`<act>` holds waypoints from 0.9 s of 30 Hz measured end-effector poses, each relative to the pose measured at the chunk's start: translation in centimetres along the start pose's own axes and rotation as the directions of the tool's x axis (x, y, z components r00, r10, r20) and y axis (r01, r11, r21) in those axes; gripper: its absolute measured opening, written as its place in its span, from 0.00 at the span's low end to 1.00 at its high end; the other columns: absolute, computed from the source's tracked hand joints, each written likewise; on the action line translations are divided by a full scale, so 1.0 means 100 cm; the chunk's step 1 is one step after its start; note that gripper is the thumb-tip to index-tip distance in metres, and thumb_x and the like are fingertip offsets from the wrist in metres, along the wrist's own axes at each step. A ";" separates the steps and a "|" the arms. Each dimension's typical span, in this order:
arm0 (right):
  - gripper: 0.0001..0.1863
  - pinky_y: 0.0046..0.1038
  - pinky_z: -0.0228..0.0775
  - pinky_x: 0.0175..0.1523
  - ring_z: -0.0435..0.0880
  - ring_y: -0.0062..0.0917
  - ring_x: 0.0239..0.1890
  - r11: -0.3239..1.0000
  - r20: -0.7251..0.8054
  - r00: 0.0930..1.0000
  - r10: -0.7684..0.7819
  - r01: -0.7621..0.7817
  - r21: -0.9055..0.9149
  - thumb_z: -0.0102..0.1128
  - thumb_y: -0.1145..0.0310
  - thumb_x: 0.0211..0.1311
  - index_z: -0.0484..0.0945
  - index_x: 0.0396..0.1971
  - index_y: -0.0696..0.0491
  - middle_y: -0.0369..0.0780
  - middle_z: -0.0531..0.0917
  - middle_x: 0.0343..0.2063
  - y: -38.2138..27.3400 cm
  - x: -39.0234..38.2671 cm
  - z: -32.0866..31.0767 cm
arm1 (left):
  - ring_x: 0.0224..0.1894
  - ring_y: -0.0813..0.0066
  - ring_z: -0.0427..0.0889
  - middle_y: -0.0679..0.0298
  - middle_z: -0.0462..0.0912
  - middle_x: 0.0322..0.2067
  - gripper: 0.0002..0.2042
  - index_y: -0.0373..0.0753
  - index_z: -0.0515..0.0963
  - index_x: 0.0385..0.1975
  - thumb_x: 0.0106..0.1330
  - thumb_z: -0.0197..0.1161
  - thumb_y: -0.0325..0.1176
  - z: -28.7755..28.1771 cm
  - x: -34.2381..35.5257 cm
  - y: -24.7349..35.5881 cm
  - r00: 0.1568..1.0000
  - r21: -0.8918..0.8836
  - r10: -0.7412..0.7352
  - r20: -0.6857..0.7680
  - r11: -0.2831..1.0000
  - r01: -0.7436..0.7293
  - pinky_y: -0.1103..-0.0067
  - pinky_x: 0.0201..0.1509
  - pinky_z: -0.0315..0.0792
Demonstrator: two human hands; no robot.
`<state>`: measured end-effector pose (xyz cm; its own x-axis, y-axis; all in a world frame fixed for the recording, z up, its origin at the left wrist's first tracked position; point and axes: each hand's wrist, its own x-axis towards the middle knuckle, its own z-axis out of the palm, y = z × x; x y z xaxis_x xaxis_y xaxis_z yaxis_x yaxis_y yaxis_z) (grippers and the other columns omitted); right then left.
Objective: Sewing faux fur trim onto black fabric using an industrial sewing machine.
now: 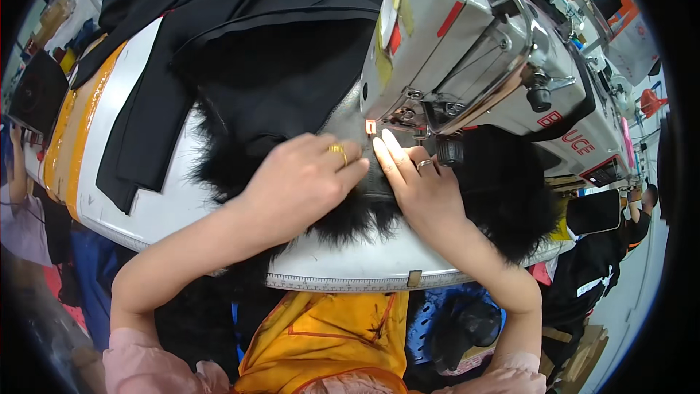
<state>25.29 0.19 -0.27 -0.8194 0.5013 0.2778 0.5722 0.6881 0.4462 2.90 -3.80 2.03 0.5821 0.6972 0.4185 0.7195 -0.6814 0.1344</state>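
Observation:
Black fur-trimmed cloth (270, 73) lies spread under the head of a white sewing machine (430, 36). My left hand (310, 179), a gold ring on one finger, is closed at the cloth just left of the needle area; what its fingertips pinch is hidden. Pressing flat on the cloth is my right hand (426, 186), its first fingers stretched toward the presser foot and a silver ring on another. A small bright orange-and-white patch (371, 126) shows by those fingertips; I cannot make out what it is. Black fur (510, 208) continues to the right, past my right hand.
The white table (175, 208) has a measuring tape (357, 282) along its front edge. More black cloth (138, 124) lies at the left, beside orange-taped edging (67, 153). A yellow apron (328, 328) covers my lap. Blue perforated plastic (423, 325) shows below the table.

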 end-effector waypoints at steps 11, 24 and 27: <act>0.30 0.25 0.74 0.43 0.74 0.25 0.43 0.998 0.057 0.996 0.063 -0.063 -0.004 0.56 0.72 0.49 0.74 0.57 0.45 0.34 0.77 0.50 0.002 0.004 0.002 | 0.60 0.59 0.73 0.53 0.74 0.56 0.20 0.36 0.76 0.51 0.57 0.54 0.26 0.015 -0.038 0.019 0.978 0.041 -0.207 0.022 0.978 0.206 0.62 0.64 0.62; 0.19 0.30 0.70 0.47 0.78 0.27 0.43 0.958 0.241 0.927 0.287 -0.278 -0.069 0.55 0.71 0.52 0.76 0.47 0.46 0.35 0.78 0.39 0.023 -0.013 0.027 | 0.63 0.60 0.67 0.63 0.71 0.60 0.19 0.43 0.72 0.55 0.62 0.57 0.30 0.022 0.000 -0.026 0.968 -0.151 -0.145 0.204 0.972 0.177 0.60 0.51 0.73; 0.18 0.33 0.69 0.47 0.79 0.29 0.40 0.949 0.231 0.921 0.314 -0.309 -0.058 0.54 0.73 0.52 0.76 0.45 0.48 0.36 0.78 0.34 0.021 -0.012 0.029 | 0.63 0.59 0.67 0.61 0.71 0.59 0.17 0.44 0.73 0.54 0.64 0.56 0.32 0.025 0.004 -0.035 0.958 -0.195 -0.130 0.257 0.963 0.183 0.58 0.49 0.74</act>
<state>27.60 2.59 -2.14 -0.5673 0.7990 0.1994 0.7948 0.4679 0.3865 1.53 -0.57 -0.52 0.5614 0.8134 0.1523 0.7257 -0.5724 0.3817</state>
